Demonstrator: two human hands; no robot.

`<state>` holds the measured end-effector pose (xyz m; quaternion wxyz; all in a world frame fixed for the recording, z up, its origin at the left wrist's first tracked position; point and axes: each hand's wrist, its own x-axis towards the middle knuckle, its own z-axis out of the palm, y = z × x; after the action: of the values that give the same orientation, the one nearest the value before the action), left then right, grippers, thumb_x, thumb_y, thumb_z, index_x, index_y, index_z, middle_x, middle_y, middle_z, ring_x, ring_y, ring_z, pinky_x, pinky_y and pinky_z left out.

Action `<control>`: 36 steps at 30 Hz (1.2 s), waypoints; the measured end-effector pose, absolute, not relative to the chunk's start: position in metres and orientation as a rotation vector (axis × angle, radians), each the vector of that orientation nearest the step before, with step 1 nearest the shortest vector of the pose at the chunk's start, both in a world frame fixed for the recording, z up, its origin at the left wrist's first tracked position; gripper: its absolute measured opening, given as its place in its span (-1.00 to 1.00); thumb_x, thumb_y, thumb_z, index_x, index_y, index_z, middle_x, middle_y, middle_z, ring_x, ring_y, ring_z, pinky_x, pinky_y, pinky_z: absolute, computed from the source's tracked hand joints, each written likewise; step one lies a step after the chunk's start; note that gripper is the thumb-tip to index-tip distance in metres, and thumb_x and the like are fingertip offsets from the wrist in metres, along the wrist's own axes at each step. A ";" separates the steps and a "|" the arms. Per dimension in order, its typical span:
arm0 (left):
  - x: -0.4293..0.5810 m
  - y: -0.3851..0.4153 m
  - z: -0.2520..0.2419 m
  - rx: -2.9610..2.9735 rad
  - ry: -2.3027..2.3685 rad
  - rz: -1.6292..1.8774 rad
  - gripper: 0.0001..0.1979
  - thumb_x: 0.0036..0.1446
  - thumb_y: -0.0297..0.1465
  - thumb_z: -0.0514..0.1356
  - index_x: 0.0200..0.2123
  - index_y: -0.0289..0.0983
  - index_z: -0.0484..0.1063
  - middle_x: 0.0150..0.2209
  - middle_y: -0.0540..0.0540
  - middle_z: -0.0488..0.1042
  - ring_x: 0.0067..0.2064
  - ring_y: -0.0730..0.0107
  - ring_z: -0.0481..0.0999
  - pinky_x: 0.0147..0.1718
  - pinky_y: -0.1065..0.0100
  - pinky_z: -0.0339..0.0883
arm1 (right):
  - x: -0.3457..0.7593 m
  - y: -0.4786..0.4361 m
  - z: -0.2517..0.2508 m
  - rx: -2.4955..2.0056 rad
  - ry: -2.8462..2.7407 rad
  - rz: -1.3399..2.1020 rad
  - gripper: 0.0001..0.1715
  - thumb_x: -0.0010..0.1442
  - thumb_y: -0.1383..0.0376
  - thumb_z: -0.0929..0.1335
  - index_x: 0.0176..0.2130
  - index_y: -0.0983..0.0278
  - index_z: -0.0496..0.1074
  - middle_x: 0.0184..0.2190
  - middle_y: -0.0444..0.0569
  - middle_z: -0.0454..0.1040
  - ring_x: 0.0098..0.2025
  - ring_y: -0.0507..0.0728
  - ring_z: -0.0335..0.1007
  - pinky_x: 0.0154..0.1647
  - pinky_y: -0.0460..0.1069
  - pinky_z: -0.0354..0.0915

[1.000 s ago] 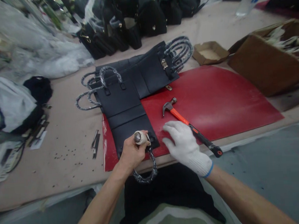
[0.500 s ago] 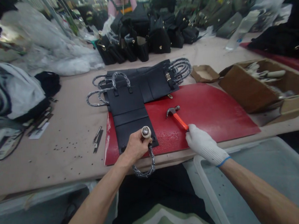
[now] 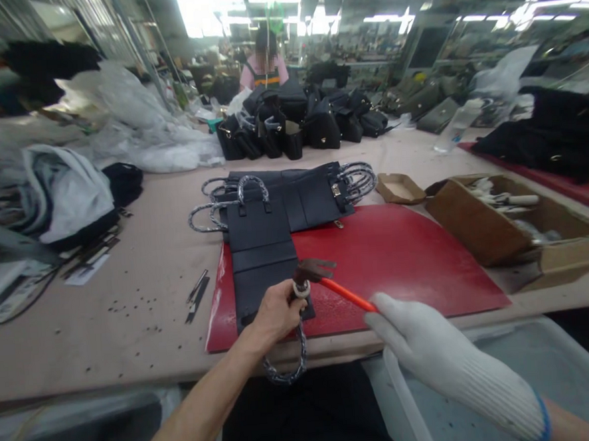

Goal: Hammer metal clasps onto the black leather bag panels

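My bare left hand (image 3: 275, 311) is closed round a short tape-wrapped punch (image 3: 301, 288), held upright on the near end of a flat black leather bag panel (image 3: 261, 249). A wrapped bag handle (image 3: 286, 361) hangs over the table edge below that hand. My right hand (image 3: 432, 352), in a white knit glove, grips the orange handle of a hammer (image 3: 328, 281). The hammer's head rests on top of the punch. The panel lies on a red mat (image 3: 401, 260).
More black panels with wrapped handles (image 3: 313, 193) lie behind the mat. Finished black bags (image 3: 293, 127) stand at the table's far side, where another person (image 3: 265, 66) works. Cardboard boxes (image 3: 489, 225) sit to the right, small metal tools (image 3: 196, 293) to the left, a grey bin (image 3: 558, 371) below right.
My right hand took the hammer off the red mat and brought its head onto the punch. The camera tilted up, showing more of the room. My left hand kept its grip.
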<state>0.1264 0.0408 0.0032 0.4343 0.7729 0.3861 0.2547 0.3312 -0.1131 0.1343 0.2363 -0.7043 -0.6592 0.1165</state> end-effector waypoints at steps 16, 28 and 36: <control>0.122 0.042 -0.001 1.957 0.896 0.663 -0.91 0.11 -0.56 0.25 -0.32 -0.27 0.48 -0.35 -0.01 0.54 -0.31 0.35 0.49 -0.26 0.35 0.30 | 0.353 -0.115 0.105 -2.232 -1.685 0.337 -0.63 0.42 0.07 0.17 -0.36 0.17 0.29 -0.53 -0.08 0.43 -0.49 0.15 0.38 -0.46 -0.01 0.08; 0.118 0.042 -0.005 2.018 0.880 0.663 -0.88 0.16 -0.52 0.23 -0.22 -0.25 0.47 -0.26 -0.05 0.54 -0.21 0.31 0.51 -0.11 0.30 0.38 | 0.317 -0.059 0.009 -1.905 -1.857 0.117 -0.37 0.29 0.21 0.40 0.28 0.35 0.33 0.26 0.24 0.37 0.27 0.35 0.28 0.33 0.22 0.18; 0.111 0.027 -0.015 1.982 0.779 0.839 -0.86 0.21 -0.40 0.22 -0.16 -0.22 0.52 -0.06 -0.18 0.61 0.02 0.16 0.59 0.10 0.15 0.46 | 0.282 -0.041 -0.015 -1.761 -1.956 0.287 -0.39 0.20 0.30 0.45 0.23 0.27 0.41 0.29 0.13 0.37 0.35 0.37 0.16 0.49 0.35 -0.13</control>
<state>0.1113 0.0272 -0.0149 0.4136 0.7885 0.3097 0.3336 0.2823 -0.0415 -0.0146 0.2446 -0.6451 -0.7162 0.1052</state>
